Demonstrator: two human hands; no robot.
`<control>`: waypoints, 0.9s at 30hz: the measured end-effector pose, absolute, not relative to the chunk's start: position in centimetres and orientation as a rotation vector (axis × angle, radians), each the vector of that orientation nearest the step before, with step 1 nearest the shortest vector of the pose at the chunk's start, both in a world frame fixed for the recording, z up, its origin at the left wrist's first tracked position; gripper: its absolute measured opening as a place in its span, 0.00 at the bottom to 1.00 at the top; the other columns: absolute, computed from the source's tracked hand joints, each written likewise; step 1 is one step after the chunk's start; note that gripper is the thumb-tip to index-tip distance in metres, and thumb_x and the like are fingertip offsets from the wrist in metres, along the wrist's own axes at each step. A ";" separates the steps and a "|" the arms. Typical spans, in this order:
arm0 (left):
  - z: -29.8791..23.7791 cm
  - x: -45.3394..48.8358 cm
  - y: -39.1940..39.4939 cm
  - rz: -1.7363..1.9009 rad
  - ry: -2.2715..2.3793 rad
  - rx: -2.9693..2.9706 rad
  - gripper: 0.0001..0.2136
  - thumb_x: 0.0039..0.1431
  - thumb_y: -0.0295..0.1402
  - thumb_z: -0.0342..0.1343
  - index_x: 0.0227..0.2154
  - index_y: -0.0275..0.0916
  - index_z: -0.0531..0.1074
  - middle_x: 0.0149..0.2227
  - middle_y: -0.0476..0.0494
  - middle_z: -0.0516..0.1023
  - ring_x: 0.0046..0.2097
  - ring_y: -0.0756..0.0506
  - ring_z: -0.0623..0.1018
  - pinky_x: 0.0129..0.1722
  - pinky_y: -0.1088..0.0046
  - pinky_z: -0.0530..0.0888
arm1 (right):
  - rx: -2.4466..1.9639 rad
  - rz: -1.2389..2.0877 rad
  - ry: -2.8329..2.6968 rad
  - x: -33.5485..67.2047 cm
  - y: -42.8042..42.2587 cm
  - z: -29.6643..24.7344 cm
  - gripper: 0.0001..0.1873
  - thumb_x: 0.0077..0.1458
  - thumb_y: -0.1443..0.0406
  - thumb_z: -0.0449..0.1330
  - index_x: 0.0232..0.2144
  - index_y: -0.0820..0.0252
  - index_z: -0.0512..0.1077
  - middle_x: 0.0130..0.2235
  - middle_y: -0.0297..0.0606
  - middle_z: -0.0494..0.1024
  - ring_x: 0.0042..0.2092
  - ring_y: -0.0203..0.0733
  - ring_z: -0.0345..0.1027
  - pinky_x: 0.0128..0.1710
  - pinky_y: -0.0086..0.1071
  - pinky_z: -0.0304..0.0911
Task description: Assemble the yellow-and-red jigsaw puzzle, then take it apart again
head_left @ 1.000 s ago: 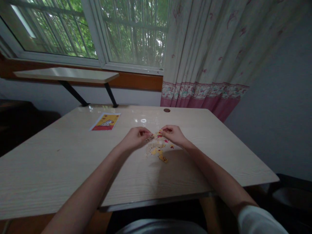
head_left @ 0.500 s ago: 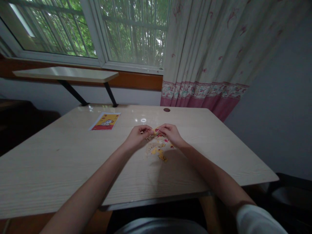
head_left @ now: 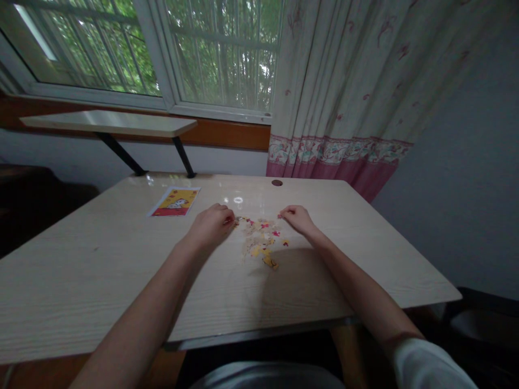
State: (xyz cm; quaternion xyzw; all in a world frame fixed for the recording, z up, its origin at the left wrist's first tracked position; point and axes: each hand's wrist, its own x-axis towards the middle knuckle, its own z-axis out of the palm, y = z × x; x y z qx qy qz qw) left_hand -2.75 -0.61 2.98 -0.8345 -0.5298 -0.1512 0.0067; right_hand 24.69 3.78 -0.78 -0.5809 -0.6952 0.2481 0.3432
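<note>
A loose heap of small jigsaw puzzle pieces (head_left: 259,251), yellow, red, white and brownish, lies spread over the middle of the desk. At the heap's left edge is my left hand (head_left: 214,222), its fingers curled in. What those fingers hold, if anything, is hidden behind the hand. On the heap's far right side, my right hand (head_left: 298,218) pinches a small reddish puzzle piece (head_left: 279,216) between thumb and forefinger. A single dark-red piece (head_left: 286,243) lies a little apart, on the near right of the heap.
A picture card (head_left: 176,203) in yellow and red with a white figure lies at the back left of the desk (head_left: 133,292). Behind it a raised shelf (head_left: 117,123) stands on black legs. A round cable hole (head_left: 277,183) is near the back edge, by the curtain (head_left: 340,124).
My hands were close together over the heap's far end. They have moved apart, left hand to the left and right hand to the right, uncovering more pieces.
</note>
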 end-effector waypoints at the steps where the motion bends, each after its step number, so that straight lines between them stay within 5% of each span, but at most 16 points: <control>1: 2.9 -2.8 -0.7 -0.416 -1.674 -2.639 0.09 0.54 0.36 0.50 0.26 0.39 0.73 0.31 0.42 0.73 0.36 0.43 0.70 0.33 0.71 0.64 | -1.535 0.587 -1.872 24.9 3.8 -0.9 0.11 0.48 0.63 0.56 0.27 0.63 0.76 0.27 0.39 0.77 0.29 0.36 0.67 0.30 0.28 0.57; 5: 2.7 -2.0 -1.0 -0.390 -1.671 -2.754 0.13 0.53 0.43 0.51 0.29 0.38 0.75 0.32 0.41 0.74 0.37 0.42 0.71 0.35 0.71 0.65 | -1.501 0.276 -2.105 24.5 3.7 -1.2 0.12 0.50 0.64 0.57 0.37 0.64 0.75 0.34 0.43 0.76 0.37 0.40 0.67 0.40 0.31 0.58; 10: 1.6 -0.8 -0.7 -0.545 -1.426 -2.947 0.16 0.54 0.38 0.53 0.44 0.39 0.72 0.42 0.38 0.73 0.45 0.42 0.70 0.45 0.68 0.66 | -1.147 0.242 -2.302 22.2 2.7 -0.9 0.13 0.55 0.64 0.55 0.41 0.63 0.73 0.39 0.43 0.74 0.42 0.39 0.64 0.46 0.32 0.55; 27: 1.2 0.1 -0.6 -0.748 -1.559 -2.901 0.12 0.60 0.31 0.43 0.36 0.35 0.71 0.34 0.39 0.76 0.36 0.45 0.73 0.37 0.71 0.67 | -1.049 0.463 -2.381 20.9 1.3 0.4 0.10 0.54 0.65 0.57 0.35 0.63 0.76 0.35 0.41 0.77 0.36 0.35 0.67 0.37 0.27 0.58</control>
